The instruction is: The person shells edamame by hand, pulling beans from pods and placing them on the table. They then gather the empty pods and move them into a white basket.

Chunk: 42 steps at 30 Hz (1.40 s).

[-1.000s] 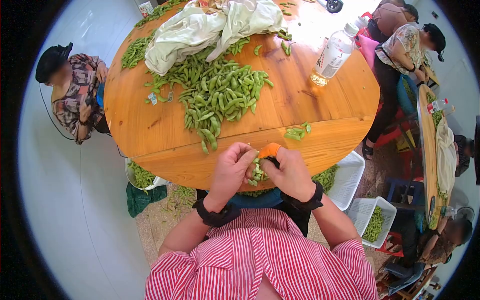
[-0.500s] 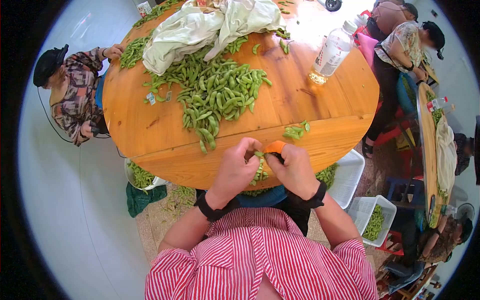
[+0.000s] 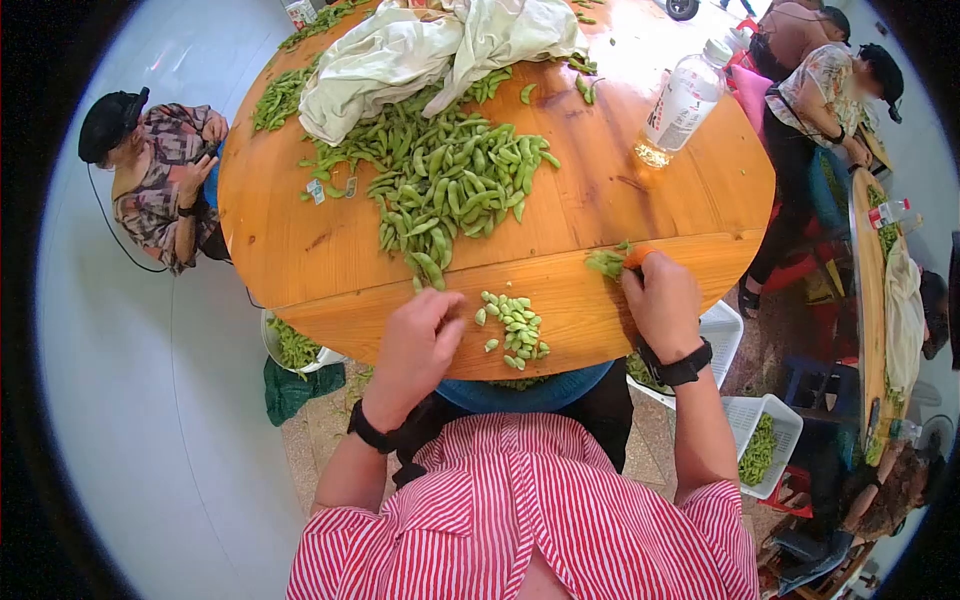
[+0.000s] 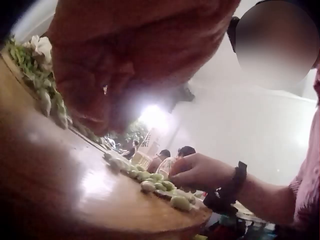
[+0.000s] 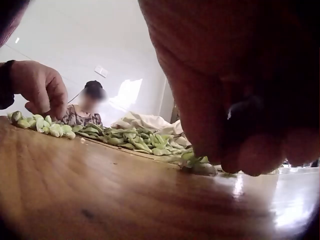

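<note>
On the wooden table (image 3: pixel 340 262), shelled green soybeans (image 3: pixel 520 330) lie in a small heap between the two hands. My left hand (image 3: pixel 420 335), blurred and with loosely bent fingers, is left of the beans, near the lower tip of a large pile of green soybean pods (image 3: pixel 450 185). My right hand (image 3: pixel 665 300), with an orange cover on one finger, is at a small group of pods (image 3: pixel 604 263) to the right. In the right wrist view its fingertips come right down at a pod (image 5: pixel 197 165); I cannot tell whether they pinch it.
A pale cloth (image 3: pixel 385 75) lies over the far pods. A bottle (image 3: pixel 685 105) with some yellow liquid stands at the right. Below the table edge are a blue basin (image 3: pixel 460 395) and a white basket (image 3: pixel 790 430). One person (image 3: pixel 165 180) sits left; others work at the right.
My hands were together over the beans, handling a pod. They have parted: the left moved left toward the pile, the right moved right to the small group of pods. The bean heap is now uncovered.
</note>
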{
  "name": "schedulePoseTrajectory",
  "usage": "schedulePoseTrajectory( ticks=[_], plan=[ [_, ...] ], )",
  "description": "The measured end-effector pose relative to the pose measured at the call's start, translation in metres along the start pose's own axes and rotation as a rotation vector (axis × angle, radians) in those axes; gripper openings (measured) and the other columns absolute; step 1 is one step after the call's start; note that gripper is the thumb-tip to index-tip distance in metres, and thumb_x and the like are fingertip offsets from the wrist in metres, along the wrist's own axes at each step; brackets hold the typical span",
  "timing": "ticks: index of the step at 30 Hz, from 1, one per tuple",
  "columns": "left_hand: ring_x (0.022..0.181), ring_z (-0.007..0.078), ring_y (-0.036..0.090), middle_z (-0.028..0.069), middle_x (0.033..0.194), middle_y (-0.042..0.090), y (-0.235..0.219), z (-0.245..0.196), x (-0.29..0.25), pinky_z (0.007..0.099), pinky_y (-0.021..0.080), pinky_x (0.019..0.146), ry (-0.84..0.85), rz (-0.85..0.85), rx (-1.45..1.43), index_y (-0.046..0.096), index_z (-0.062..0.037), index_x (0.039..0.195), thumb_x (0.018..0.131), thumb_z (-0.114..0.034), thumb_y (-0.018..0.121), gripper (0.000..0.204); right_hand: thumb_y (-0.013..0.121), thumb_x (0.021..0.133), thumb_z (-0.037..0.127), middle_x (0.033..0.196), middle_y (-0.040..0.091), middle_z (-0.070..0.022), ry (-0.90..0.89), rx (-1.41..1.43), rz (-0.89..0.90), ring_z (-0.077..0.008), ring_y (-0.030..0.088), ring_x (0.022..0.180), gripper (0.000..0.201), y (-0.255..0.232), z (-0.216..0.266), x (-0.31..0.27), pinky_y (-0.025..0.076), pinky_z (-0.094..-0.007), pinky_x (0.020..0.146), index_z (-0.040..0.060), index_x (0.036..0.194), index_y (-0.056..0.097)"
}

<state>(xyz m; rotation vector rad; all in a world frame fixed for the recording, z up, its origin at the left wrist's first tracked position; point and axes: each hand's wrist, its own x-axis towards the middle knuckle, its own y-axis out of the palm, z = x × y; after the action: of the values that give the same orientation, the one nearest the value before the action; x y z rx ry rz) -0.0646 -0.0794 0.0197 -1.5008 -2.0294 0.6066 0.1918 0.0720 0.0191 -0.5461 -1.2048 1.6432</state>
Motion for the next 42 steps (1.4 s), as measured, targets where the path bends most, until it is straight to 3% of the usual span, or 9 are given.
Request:
schedulePoseTrajectory(
  ticks=[9,15,18,23,28,34,37,38,42],
  plan=[
    [0.086,0.0355,0.063,0.0158,0.094,0.063,0.027,-0.013,-0.005,0.0399,0.051,0.071,0.067,0.137,0.264,0.060,-0.0032,0.110,0.086,-0.013,0.066,0.027,0.066,0.084,0.024,0.078,0.066,-0.0180,0.036,-0.146,0.040,-0.0382,0.065,0.075,0.020,-0.005,0.000,0.003,0.050,-0.0482,0.065,0.0038,0.084,0.065],
    [0.081,0.0355,0.062,0.0163,0.090,0.062,0.021,0.010,0.010,0.0420,0.050,0.069,0.152,-0.087,0.194,0.058,-0.0020,0.105,0.086,-0.014,0.067,0.024,0.066,0.085,0.025,0.075,0.065,-0.0238,0.153,-0.119,-0.007,-0.0419,0.066,0.075,0.026,-0.011,-0.004,-0.001,0.050,-0.0495,0.066,-0.0007,0.088,0.063],
    [0.073,0.0335,0.062,0.0161,0.084,0.063,0.003,0.023,0.020,0.0428,0.048,0.064,-0.052,-0.171,0.338,0.059,-0.0030,0.101,0.082,-0.023,0.074,0.031,0.064,0.085,0.018,0.074,0.064,-0.0236,0.181,-0.085,-0.063,-0.0423,0.064,0.074,0.021,-0.010,-0.007,-0.002,0.049,-0.0504,0.066,-0.0017,0.089,0.061],
    [0.072,0.0334,0.061,0.0151,0.081,0.061,-0.003,0.026,0.022,0.0430,0.047,0.063,-0.105,-0.143,0.477,0.060,-0.0026,0.093,0.082,-0.025,0.073,0.028,0.060,0.081,0.004,0.075,0.061,-0.0220,-0.161,0.037,-0.098,-0.0430,0.060,0.071,0.012,-0.001,0.003,-0.010,0.047,-0.0510,0.063,-0.0013,0.092,0.061],
    [0.070,0.0346,0.060,0.0155,0.078,0.060,-0.002,0.026,0.018,0.0426,0.047,0.062,-0.033,-0.245,0.468,0.060,-0.0013,0.087,0.083,-0.020,0.072,0.022,0.063,0.081,0.004,0.078,0.062,-0.0226,-0.156,0.268,0.029,-0.0417,0.063,0.075,0.013,0.000,0.025,-0.017,0.048,-0.0473,0.063,0.0017,0.093,0.061],
    [0.065,0.0184,0.061,0.0083,0.075,0.062,0.001,0.005,0.015,0.0313,0.048,0.060,-0.115,-0.369,0.104,0.061,-0.0003,0.087,0.087,-0.009,0.067,0.011,0.061,0.084,0.006,0.077,0.061,-0.0244,-0.087,0.272,0.073,-0.0429,0.062,0.073,0.010,0.005,0.033,-0.019,0.048,-0.0477,0.062,0.0018,0.093,0.062],
    [0.069,0.0094,0.062,0.0029,0.081,0.065,0.012,-0.003,0.014,0.0250,0.049,0.061,-0.300,-0.181,-0.399,0.061,-0.0010,0.090,0.090,-0.008,0.066,0.008,0.060,0.086,0.007,0.075,0.061,-0.0242,-0.104,0.465,0.128,-0.0428,0.061,0.072,0.009,0.008,0.045,-0.022,0.048,-0.0482,0.062,0.0009,0.092,0.061],
    [0.071,0.0089,0.062,0.0023,0.083,0.066,0.016,-0.005,0.014,0.0239,0.050,0.063,-0.335,-0.076,-0.571,0.061,-0.0015,0.093,0.090,-0.007,0.066,0.008,0.063,0.087,0.006,0.077,0.065,-0.0180,-0.130,0.483,0.163,-0.0292,0.064,0.066,0.015,0.007,0.048,-0.022,0.048,-0.0354,0.061,0.0026,0.101,0.066],
    [0.073,0.0091,0.063,0.0012,0.085,0.066,0.033,-0.023,0.017,0.0230,0.051,0.067,-0.402,0.113,-0.910,0.062,-0.0021,0.103,0.090,-0.006,0.067,0.014,0.061,0.089,0.003,0.080,0.068,-0.0077,-0.088,0.718,0.234,-0.0121,0.061,0.068,0.017,0.013,0.060,-0.023,0.048,-0.0281,0.063,0.0010,0.106,0.065]
  ],
)
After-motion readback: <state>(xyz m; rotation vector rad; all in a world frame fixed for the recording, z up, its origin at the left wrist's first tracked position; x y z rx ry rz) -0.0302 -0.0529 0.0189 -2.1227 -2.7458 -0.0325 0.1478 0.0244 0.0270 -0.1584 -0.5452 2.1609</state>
